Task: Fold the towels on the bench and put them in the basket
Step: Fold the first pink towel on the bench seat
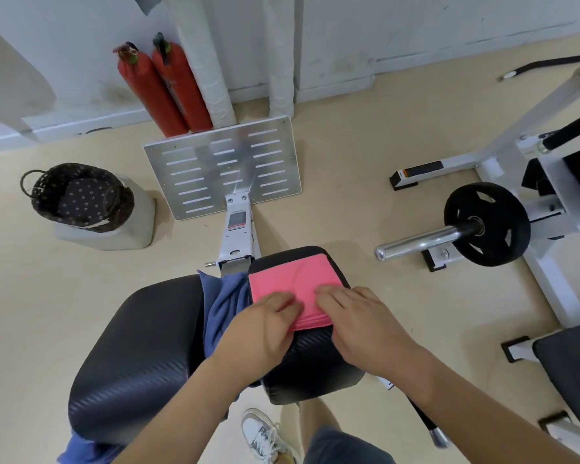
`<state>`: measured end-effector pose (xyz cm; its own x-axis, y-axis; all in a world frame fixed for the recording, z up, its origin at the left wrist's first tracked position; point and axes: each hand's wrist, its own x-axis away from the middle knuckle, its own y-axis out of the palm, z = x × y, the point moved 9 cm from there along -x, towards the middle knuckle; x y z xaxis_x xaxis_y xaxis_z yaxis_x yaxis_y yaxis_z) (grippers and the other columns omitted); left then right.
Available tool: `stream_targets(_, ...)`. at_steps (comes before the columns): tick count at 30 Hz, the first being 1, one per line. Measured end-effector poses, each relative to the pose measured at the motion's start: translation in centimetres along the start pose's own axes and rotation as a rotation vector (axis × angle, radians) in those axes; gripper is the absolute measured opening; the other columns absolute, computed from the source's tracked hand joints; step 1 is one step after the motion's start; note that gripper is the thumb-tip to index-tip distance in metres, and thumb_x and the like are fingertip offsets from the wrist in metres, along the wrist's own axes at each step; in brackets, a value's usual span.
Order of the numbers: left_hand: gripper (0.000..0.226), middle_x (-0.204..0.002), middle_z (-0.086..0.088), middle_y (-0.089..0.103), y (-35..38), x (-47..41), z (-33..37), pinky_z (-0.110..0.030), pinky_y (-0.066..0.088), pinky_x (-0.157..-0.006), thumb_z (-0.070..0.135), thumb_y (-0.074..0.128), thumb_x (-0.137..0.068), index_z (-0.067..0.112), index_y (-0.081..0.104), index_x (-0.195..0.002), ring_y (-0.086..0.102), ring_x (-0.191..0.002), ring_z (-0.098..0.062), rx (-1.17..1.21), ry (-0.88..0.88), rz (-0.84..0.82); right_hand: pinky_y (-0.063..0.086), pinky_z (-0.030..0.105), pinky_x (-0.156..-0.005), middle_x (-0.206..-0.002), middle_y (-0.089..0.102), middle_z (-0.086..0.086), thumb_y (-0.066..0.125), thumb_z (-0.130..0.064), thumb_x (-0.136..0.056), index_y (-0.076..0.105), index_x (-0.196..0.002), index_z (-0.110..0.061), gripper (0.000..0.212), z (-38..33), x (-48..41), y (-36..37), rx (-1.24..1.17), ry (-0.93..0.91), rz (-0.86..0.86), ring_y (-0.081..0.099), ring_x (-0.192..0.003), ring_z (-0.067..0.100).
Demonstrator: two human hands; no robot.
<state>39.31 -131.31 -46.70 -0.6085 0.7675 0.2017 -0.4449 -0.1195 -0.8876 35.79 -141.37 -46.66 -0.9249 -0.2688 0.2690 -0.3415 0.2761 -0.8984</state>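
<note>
A folded pink towel [293,277] lies flat on the smaller black pad of the bench [310,360]. My left hand [262,326] rests on its near left edge, fingers curled over the fold. My right hand [355,319] presses flat on its near right part. A blue towel [226,304] hangs crumpled in the gap between the two bench pads, and more blue cloth shows under the larger pad [138,360]. The dark woven basket [81,197] with a dotted lining stands on the floor at the far left, nothing in it.
Two red fire extinguishers [166,88] lean at the wall behind a slotted metal footplate [225,165]. A white weight machine with a black plate and chrome bar [486,224] stands to the right. My white shoe [265,437] is below the bench.
</note>
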Motion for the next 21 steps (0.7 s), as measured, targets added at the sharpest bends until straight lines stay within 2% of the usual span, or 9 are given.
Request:
stream_targets(2, 0.034, -0.107, -0.001, 0.070, 0.2, 0.8, 0.1, -0.025, 0.057, -0.071, 0.022, 0.051, -0.082, 0.020, 0.069, -0.110, 0.069, -0.092, -0.018, -0.006, 0.023, 0.004, 0.050, 0.032, -0.086, -0.119, 0.067, -0.004, 0.071, -0.017, -0.065, 0.057, -0.116, -0.023, 0.053, 0.0, 0.2, 0.1, 0.024, -0.007, 0.019, 0.064, -0.107, 0.014)
stream_targets(3, 0.035, -0.108, 0.000, 0.071, 0.3, 1.2, 0.1, -0.026, 0.057, -0.072, 0.020, 0.056, -0.079, 0.020, 0.068, -0.112, 0.069, -0.093, -0.018, -0.001, 0.027, 0.010, 0.048, 0.032, -0.087, -0.115, 0.069, -0.006, 0.071, -0.019, -0.068, 0.062, -0.114, -0.024, 0.047, 0.1, 0.3, 0.0, 0.047, -0.008, 0.044, 0.065, -0.104, 0.012)
stream_targets(5, 0.040, -0.105, 0.000, 0.071, 0.5, 2.1, -0.1, -0.029, 0.059, -0.068, 0.016, 0.062, -0.076, 0.021, 0.062, -0.116, 0.070, -0.089, -0.019, 0.046, 0.028, -0.001, 0.041, 0.031, -0.088, -0.103, 0.072, -0.009, 0.059, -0.020, -0.075, 0.068, -0.104, -0.025, 0.030, 0.0, 0.5, -0.5, 0.082, -0.020, 0.095, 0.068, -0.092, 0.009)
stream_targets(7, 0.030, -0.094, 0.002, 0.070, 0.3, 2.6, -0.3, -0.031, 0.056, -0.057, 0.022, 0.051, -0.086, 0.025, 0.054, -0.116, 0.067, -0.074, -0.021, 0.079, 0.016, -0.011, 0.037, 0.030, -0.089, -0.086, 0.072, -0.011, 0.045, -0.021, -0.078, 0.068, -0.094, -0.025, 0.029, -0.2, 0.7, -1.0, 0.099, -0.028, 0.105, 0.067, -0.076, 0.009)
stream_targets(9, 0.031, -0.086, 0.004, 0.068, -0.2, 2.6, -0.5, -0.032, 0.052, -0.056, 0.035, 0.034, -0.094, 0.026, 0.056, -0.114, 0.064, -0.069, -0.022, 0.143, -0.028, -0.007, 0.036, 0.031, -0.092, -0.080, 0.069, -0.011, 0.039, -0.023, -0.080, 0.067, -0.090, -0.026, 0.030, -0.4, 0.7, -1.4, 0.083, -0.034, 0.084, 0.064, -0.071, 0.010)
stream_targets(11, 0.040, -0.087, 0.004, 0.068, -0.8, 2.1, -1.2, -0.033, 0.049, -0.066, 0.043, 0.028, -0.095, 0.025, 0.058, -0.114, 0.063, -0.076, -0.022, 0.235, -0.098, -0.012, 0.037, 0.033, -0.092, -0.082, 0.066, -0.009, 0.031, -0.028, -0.086, 0.063, -0.093, -0.024, 0.032, -0.1, 0.1, -1.5, 0.002, -0.025, 0.024, 0.061, -0.074, 0.014)
stream_targets(14, 0.030, -0.095, 0.002, 0.067, -1.3, 1.0, -3.2, -0.029, 0.043, -0.075, 0.035, 0.038, -0.099, 0.023, 0.055, -0.120, 0.060, -0.087, -0.018, 0.351, -0.233, -0.026, 0.046, 0.040, -0.078, -0.087, 0.063, -0.003, 0.028, -0.037, -0.096, 0.054, -0.103, -0.020, 0.032, 0.8, -1.2, -1.8, -0.185, 0.062, -0.070, 0.058, -0.077, 0.022)
stream_targets(17, 0.023, -0.100, 0.001, 0.065, -0.6, 0.1, -5.5, -0.023, 0.041, -0.073, 0.028, 0.042, -0.100, 0.020, 0.054, -0.119, 0.056, -0.088, -0.012, 0.449, -0.392, -0.075, 0.046, 0.035, -0.075, -0.097, 0.065, 0.000, 0.036, -0.035, -0.101, 0.048, -0.115, -0.019, 0.025, 2.3, -3.0, -2.3, -0.259, 0.151, -0.052, 0.061, -0.086, 0.023)
stream_targets(21, 0.019, -0.090, 0.002, 0.058, 0.4, -1.3, -6.8, -0.022, 0.033, -0.063, 0.024, 0.040, -0.101, 0.013, 0.056, -0.106, 0.052, -0.082, -0.013, 0.445, -0.468, -0.122, 0.045, 0.035, -0.071, -0.095, 0.064, 0.004, 0.036, -0.033, -0.101, 0.047, -0.113, -0.018, 0.022, 4.0, -5.0, -1.2, -0.235, 0.275, -0.063, 0.059, -0.083, 0.024)
